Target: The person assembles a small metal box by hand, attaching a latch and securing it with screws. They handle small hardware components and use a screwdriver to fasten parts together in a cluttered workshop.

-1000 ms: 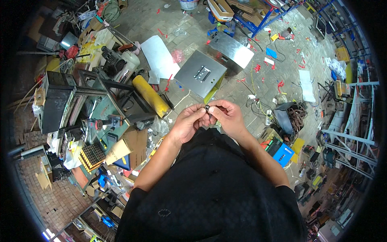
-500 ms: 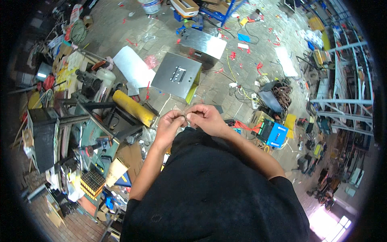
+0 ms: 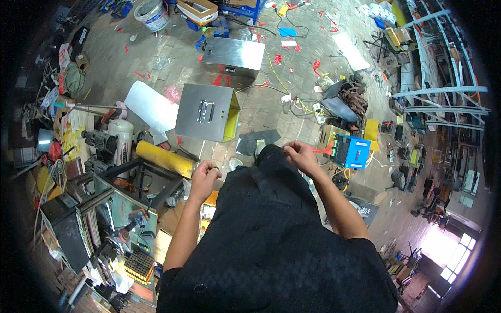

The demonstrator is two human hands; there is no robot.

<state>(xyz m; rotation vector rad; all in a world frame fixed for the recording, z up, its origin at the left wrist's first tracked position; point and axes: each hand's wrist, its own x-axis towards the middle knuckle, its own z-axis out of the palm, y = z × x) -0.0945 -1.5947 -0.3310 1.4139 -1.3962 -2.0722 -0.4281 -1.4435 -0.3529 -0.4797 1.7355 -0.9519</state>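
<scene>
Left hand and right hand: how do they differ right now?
The left hand pinches what looks like a small dark ring; nothing can be made out in the right hand. The left hand is near the end of the yellow tube, the right hand near red straps. The left hand sits lower in view than the right hand. Both are bare and curled.

Open lane between left hand (image 3: pixel 205 180) and right hand (image 3: pixel 301 156), above black shirt (image 3: pixel 271 208). Grey metal box (image 3: pixel 195 117) stands ahead, left of centre. Yellow cylinder (image 3: pixel 164 157) blocks low left; clearance looks tight, depth hard to judge. Right: blue-fronted box (image 3: pixel 358 152), white power strip (image 3: pixel 319 113).
</scene>
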